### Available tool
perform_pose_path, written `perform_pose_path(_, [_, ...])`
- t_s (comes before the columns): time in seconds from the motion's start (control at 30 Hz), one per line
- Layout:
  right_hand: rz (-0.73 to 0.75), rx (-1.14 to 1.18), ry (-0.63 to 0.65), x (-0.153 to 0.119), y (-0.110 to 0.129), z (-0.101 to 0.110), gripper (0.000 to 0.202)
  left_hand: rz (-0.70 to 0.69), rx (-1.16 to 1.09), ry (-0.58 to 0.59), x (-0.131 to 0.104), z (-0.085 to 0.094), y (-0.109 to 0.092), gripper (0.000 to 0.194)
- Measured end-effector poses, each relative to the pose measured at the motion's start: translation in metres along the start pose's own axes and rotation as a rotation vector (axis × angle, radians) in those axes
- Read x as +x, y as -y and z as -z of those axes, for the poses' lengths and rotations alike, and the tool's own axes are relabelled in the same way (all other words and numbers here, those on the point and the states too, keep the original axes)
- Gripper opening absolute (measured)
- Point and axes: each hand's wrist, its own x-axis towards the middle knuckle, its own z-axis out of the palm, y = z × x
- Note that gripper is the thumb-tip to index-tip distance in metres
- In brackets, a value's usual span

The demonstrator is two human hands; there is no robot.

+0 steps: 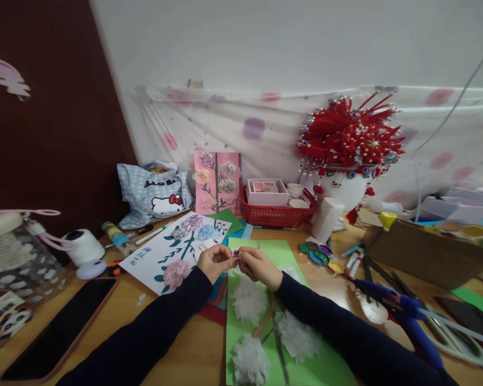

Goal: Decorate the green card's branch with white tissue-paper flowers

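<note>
My left hand (216, 262) and my right hand (261, 266) meet at the middle of the view, fingertips pinched together. Between them shows a small dark red and whitish piece (236, 257), too small to make out; both hands seem to grip it. Below them a light green sheet (317, 348) lies on the table, with several white ruffled flowers (249, 300) and a dark stem on it. My right forearm crosses over the sheet. To the left of the hands lies a white sheet (148, 257) with pink, purple and blue flowers and green leaves.
A phone (64, 327) lies at the left. Behind stand a pink flower card (209, 185), a red basket (265, 214) and a red beaded headdress (352, 145). Paint pots (319, 257), a blue glue gun (406, 311), scissors (446, 327) and a cardboard box (426, 254) are at the right.
</note>
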Motion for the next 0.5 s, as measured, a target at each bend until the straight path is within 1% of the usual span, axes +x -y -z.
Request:
perform_pose_path(0.13, [-0.019, 0.029, 0.004, 0.003, -0.005, 0.003, 0.019, -0.010, 0.029, -0.021, 0.001, -0.001, -0.001, 0.040])
perform_pose_path(0.27, [-0.035, 0.053, -0.014, 0.006, -0.011, 0.006, 0.022, 0.054, 0.006, -0.069, 0.002, -0.005, -0.004, 0.042])
perform_pose_path(0.4, [-0.061, 0.074, -0.037, 0.007, -0.016, 0.007, 0.030, 0.098, -0.002, -0.020, 0.003, -0.006, -0.005, 0.035])
perform_pose_path(0.5, [-0.077, 0.094, -0.059, 0.008, -0.019, 0.006, 0.031, 0.106, -0.011, -0.039, 0.004, -0.004, -0.001, 0.033])
